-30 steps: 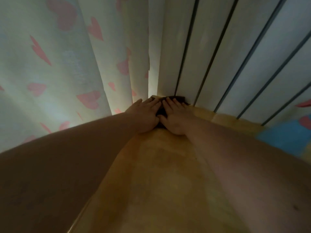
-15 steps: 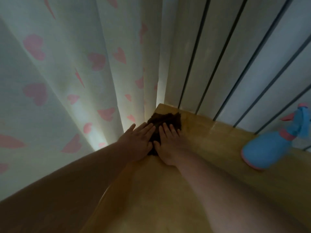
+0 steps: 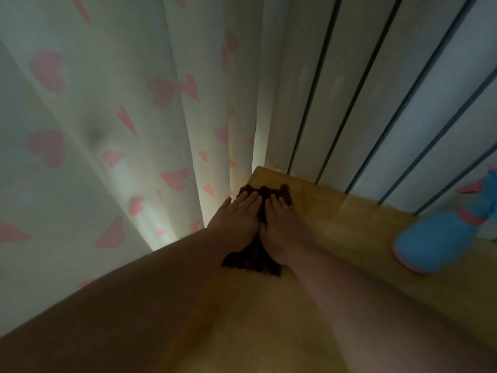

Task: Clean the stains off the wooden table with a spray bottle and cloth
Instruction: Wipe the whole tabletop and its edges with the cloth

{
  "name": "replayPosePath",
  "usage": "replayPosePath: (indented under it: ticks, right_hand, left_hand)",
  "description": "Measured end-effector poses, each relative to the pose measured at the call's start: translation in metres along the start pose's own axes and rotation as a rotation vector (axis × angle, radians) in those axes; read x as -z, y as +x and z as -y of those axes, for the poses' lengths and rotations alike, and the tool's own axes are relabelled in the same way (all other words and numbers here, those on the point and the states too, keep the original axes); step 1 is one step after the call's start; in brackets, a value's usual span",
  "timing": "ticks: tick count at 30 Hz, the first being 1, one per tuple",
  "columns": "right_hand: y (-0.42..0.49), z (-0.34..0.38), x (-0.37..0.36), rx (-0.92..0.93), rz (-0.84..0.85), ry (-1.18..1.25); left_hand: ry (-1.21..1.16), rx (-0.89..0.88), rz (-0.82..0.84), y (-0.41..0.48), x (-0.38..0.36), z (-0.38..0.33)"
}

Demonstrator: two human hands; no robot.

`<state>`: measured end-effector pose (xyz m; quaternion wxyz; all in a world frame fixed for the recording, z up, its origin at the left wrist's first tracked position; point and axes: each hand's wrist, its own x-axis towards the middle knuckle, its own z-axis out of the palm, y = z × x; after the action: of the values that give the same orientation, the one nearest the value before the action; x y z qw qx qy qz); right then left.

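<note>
A dark brown cloth (image 3: 255,262) lies on the wooden table (image 3: 336,222) near its far left corner. My left hand (image 3: 236,222) and my right hand (image 3: 279,224) press flat on the cloth side by side, fingers straight and pointing away from me. Cloth shows beyond the fingertips and behind the wrists. A blue spray bottle (image 3: 441,243) with pink trim lies on its side at the right edge of the table, apart from both hands.
A white curtain with pink hearts (image 3: 121,130) hangs along the table's left edge. A wall of pale vertical panels with dark grooves (image 3: 376,90) runs behind the table's far edge. The light is dim.
Both hands have slid the cloth back toward me from the far corner, and more cloth now shows behind the wrists. The view has shifted, bringing the spray bottle into sight at the right.
</note>
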<state>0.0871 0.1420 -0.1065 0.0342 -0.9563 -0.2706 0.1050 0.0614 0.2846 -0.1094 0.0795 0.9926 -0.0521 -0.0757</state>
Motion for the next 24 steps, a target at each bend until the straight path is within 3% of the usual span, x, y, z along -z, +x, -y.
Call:
replayPosePath:
  ticks: [10, 24]
  right_hand:
    - [0.056, -0.036, 0.011, -0.008, 0.009, -0.092]
    - [-0.032, 0.016, -0.006, -0.053, 0.065, -0.047]
  left_hand:
    - [0.077, 0.014, -0.026, 0.056, 0.002, 0.016]
    - [0.063, 0.004, -0.006, -0.042, -0.008, 0.002]
